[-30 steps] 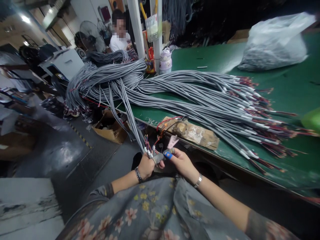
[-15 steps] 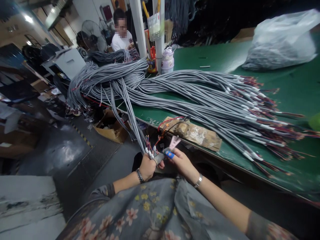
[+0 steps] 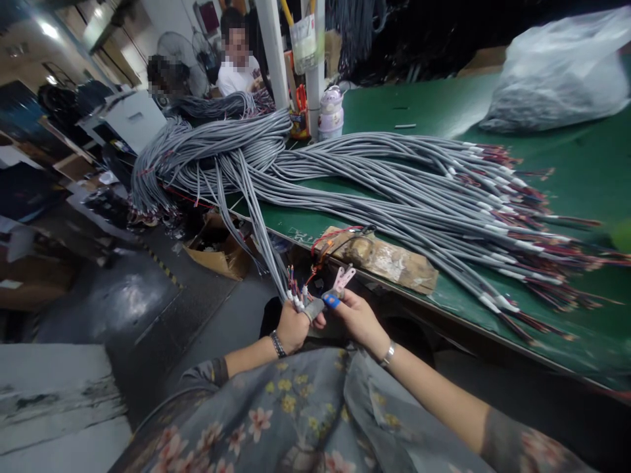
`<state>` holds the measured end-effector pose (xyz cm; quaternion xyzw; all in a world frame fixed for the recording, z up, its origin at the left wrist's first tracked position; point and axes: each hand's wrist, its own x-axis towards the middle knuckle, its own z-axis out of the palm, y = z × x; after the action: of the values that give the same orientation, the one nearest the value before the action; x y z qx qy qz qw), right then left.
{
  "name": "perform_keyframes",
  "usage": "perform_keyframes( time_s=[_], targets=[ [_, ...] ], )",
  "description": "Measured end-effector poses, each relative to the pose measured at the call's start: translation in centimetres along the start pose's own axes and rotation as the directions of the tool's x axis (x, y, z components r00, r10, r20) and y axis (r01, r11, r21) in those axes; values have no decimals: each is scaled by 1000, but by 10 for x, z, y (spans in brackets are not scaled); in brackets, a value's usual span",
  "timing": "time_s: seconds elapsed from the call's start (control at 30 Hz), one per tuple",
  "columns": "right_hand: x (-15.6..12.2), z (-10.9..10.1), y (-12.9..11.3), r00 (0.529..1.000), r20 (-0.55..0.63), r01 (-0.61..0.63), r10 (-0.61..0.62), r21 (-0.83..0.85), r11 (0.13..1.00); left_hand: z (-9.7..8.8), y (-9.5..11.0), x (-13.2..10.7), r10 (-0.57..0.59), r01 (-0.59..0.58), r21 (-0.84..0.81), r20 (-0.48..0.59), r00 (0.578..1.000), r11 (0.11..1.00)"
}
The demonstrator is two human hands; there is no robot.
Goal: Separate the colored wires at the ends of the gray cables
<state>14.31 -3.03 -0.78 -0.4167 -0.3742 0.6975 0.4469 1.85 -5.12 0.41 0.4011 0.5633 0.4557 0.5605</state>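
Note:
My left hand is closed around the ends of several grey cables. White bands and thin coloured wires stand up out of that fist, and a grey cover wraps its thumb. Close beside it, my right hand pinches a small pink two-pronged piece with holes in its prongs; I cannot make out its kind. Blue tape is wrapped around a digit of the right hand. The two hands nearly touch at the fingertips, and what lies between them is partly hidden.
Long bundles of grey cable cover the green table. A taped board with red and black leads lies at its edge. Also there are a plastic bag, a lilac bottle, a floor carton and a co-worker.
The pink piece has turned slightly, and its two prongs show more clearly. Both hands stay nearly in place. A second person's head has come into view at the back left.

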Motion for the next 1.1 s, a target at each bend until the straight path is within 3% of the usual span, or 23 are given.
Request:
perform_keyframes(
  time_s=[0.13,0.3,0.43,0.6,0.87,1.1],
  targets=[
    [-4,-2,-3,997,73,-50,39,155,987,0,-2,1,6,-5,-23,18,1000,1000],
    [-2,-23,-3,987,109,-149,119,346,926,1,8,-2,-35,34,-118,-10,999,992],
    [10,-28,-10,989,95,-140,113,353,925,6,18,-2,-59,62,-141,27,998,988],
    [19,-17,-21,997,36,-73,65,343,937,13,24,2,-80,91,-133,83,993,987],
    [23,-15,-15,994,-58,-52,88,458,887,14,20,4,-102,109,-57,116,988,992],
    [22,-15,-15,996,-15,-74,92,462,884,14,20,3,-105,109,-18,148,983,994]
  ],
)
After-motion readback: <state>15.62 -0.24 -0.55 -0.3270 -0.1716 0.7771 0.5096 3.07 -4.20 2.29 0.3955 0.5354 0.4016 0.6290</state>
